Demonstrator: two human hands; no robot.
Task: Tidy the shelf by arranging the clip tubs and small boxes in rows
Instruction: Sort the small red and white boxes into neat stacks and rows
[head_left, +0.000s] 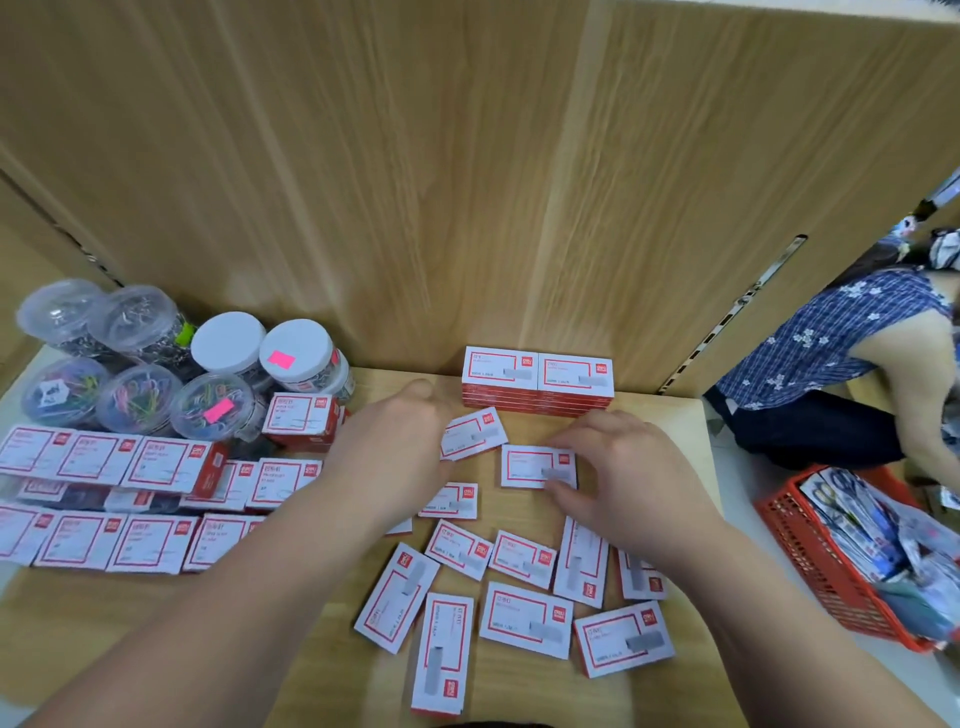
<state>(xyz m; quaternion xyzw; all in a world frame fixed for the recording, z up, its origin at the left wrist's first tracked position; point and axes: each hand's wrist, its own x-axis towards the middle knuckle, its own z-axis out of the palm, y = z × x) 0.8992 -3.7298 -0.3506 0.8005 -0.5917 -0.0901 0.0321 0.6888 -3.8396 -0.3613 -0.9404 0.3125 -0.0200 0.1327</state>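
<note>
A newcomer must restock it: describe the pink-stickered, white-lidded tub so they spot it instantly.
Find the tub cluster at the back left of the shelf. Two there have white lids. Take the right tub, the only white lid bearing a pink sticker.

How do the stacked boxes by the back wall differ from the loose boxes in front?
The stacked boxes sit squared up in two neat piles; the loose boxes lie singly. The stacked boxes face one way; the loose boxes point at mixed angles. Both are white with red borders.
</note>
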